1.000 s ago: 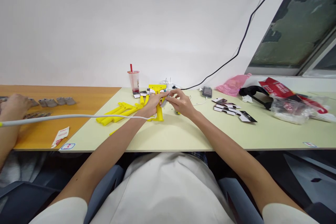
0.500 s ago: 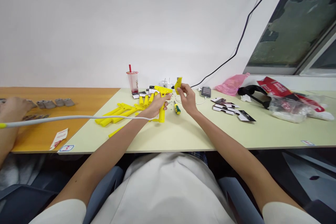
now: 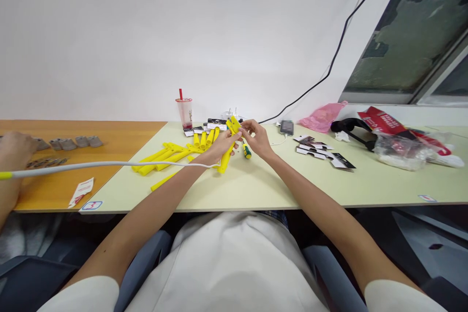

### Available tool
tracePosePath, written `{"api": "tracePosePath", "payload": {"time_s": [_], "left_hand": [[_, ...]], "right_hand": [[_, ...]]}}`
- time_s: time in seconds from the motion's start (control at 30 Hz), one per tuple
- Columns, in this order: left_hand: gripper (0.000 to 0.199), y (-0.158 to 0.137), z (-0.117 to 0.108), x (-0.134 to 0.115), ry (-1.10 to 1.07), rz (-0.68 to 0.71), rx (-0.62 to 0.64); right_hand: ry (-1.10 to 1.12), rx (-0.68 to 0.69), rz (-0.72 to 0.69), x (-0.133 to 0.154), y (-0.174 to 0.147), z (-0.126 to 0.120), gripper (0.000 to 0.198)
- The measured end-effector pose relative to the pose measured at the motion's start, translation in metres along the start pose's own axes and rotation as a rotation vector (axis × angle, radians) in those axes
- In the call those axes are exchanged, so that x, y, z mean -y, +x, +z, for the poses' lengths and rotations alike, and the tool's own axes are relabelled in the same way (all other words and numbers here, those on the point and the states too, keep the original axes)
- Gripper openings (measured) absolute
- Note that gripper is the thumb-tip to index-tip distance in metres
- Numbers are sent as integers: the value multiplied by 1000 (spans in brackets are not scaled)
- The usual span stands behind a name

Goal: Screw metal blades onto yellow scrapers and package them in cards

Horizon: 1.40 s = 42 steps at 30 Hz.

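My left hand (image 3: 218,148) is closed around a yellow plastic handle (image 3: 225,161), which tilts above the table with its thick end toward me. My right hand (image 3: 259,137) pinches at the handle's upper part, where a small yellow plastic piece (image 3: 234,124) now lies against it. My fingers partly cover the place where the two meet. Just below my right hand lies a green-and-yellow screwdriver (image 3: 247,151). To the left, several more yellow handles (image 3: 171,155) are piled on the table.
A plastic cup with a red straw (image 3: 185,112) stands near the wall. Rightward are a phone (image 3: 287,127) on a white cable, cardboard pieces (image 3: 325,151), headphones (image 3: 351,126) and plastic bags (image 3: 402,151). A grey cable (image 3: 120,163) crosses at left, near another person's hand (image 3: 16,151).
My right hand has brought the small yellow piece leftward and down onto the handle. The handle has turned from upright to tilted in my left hand.
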State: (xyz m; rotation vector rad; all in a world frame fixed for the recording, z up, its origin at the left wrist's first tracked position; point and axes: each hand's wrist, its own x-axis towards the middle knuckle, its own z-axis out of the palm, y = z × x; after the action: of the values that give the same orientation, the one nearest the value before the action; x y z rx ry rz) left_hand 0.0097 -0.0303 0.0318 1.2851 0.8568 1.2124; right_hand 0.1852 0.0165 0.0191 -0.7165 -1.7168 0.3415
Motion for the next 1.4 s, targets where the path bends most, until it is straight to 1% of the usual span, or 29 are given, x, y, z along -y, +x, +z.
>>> {"api": "tracePosePath", "payload": {"time_s": [0.13,0.2,0.3,0.5,0.73,0.9,1.03,1.2,1.4], "left_hand": [[41,2,0,-1,-12,-31,-56],[41,2,0,-2,-9,-40,-65],[41,2,0,-2,7,-44,-43],[33,0,1,-2,49,-29,-7],[28,-2,4,-7,61,-59,-35],[27,-4,6,-9,68,-63,-43],[26,-1,5,-7,75,-56,-45],[27,4,1,-1,74,-26,-62],[28,7,-1,3,81,-2,-41]], "right_hand": [[-15,8,-15,5,-1,-2,44],[-12,12,-18,6,-1,-2,42],[-10,15,-20,5,-1,-2,43],[5,-2,-7,-1,-1,-1,49],[73,23,37,-1,-1,1,47],[76,12,34,-2,-1,2,52],[52,-8,12,-2,-1,4,56],[17,-13,-6,-1,-1,3,53],[12,-18,-15,0,-1,3,48]]}}
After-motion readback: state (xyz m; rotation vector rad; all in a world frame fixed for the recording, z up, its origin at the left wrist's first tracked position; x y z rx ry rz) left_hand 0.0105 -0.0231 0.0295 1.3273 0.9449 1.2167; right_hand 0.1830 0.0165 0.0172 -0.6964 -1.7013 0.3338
